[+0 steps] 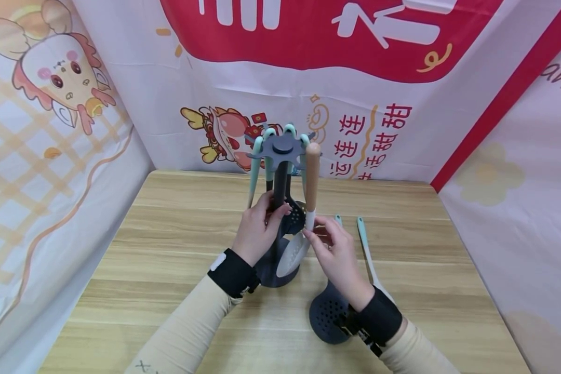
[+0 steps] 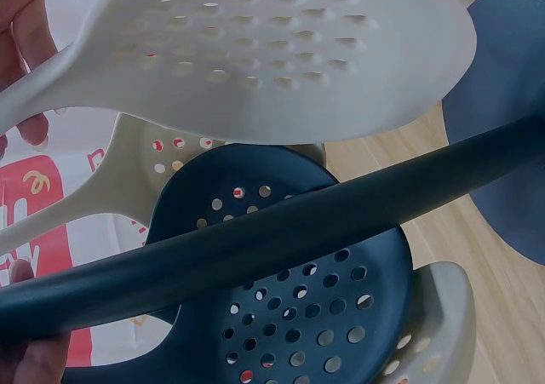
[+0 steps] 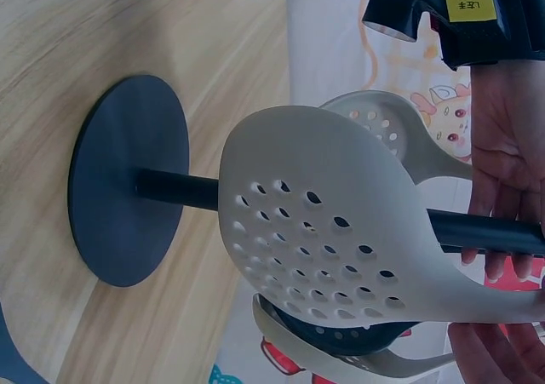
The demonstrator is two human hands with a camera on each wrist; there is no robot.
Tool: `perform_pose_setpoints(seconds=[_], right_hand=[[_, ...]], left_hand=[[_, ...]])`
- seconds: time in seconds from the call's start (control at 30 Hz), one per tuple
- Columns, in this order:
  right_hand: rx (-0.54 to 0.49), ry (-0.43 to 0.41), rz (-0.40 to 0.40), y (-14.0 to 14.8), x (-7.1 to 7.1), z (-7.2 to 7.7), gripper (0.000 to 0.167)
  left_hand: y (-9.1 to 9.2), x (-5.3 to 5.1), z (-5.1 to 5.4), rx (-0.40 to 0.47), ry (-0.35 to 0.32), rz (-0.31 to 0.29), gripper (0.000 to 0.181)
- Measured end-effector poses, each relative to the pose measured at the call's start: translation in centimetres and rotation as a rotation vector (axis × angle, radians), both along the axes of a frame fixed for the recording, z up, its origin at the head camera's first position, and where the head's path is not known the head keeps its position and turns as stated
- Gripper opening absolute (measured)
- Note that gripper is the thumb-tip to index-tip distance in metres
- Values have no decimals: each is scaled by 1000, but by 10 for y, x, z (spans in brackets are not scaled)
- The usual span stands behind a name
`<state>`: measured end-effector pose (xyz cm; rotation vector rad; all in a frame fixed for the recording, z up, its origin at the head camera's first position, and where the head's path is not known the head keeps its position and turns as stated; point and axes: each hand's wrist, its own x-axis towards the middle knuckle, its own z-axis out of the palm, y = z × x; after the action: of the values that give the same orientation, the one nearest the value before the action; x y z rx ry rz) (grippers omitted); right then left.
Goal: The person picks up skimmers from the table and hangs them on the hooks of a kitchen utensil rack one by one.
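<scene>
A dark utensil stand with a round base [image 1: 272,278] stands upright on the table, several mint-handled utensils hanging from its top [image 1: 282,148]. My left hand [image 1: 257,226] grips the stand's dark pole [image 2: 281,222] below the top. My right hand [image 1: 337,249] pinches the neck of a light grey slotted spoon [image 1: 292,255], its wooden handle [image 1: 312,176] pointing up beside the stand's top. In the right wrist view the spoon's head [image 3: 315,222] lies in front of the pole. A dark perforated skimmer [image 2: 298,307] hangs behind the pole in the left wrist view.
On the wooden table [image 1: 168,249], a dark perforated turner [image 1: 329,314] lies by my right wrist, partly hidden by it. Right of it lies a light utensil with a mint handle [image 1: 364,241]. Printed cloth [image 1: 262,83] hangs behind and at both sides.
</scene>
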<state>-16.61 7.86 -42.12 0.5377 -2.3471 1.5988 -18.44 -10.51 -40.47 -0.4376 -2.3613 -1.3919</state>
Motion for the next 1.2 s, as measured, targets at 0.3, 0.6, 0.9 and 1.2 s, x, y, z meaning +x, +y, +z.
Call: perform_pose_setpoints(seconds=[0.3,0.6,0.9,1.2], right_hand=[[-3,-23,7,3,1,1,27],[1,-76,10,8,2,-1,30],[24,-65,-20,12,2,-7,24],[48,-28,-66,19,-2,-22,17]], left_hand=[[-1,-1,-1,2,7,-2,31],[-1,-1,-2,-3,7,-4,31],[-1,-2,-2,-2,0,4,33],[-1,-3,-3,-3,14,0,32]])
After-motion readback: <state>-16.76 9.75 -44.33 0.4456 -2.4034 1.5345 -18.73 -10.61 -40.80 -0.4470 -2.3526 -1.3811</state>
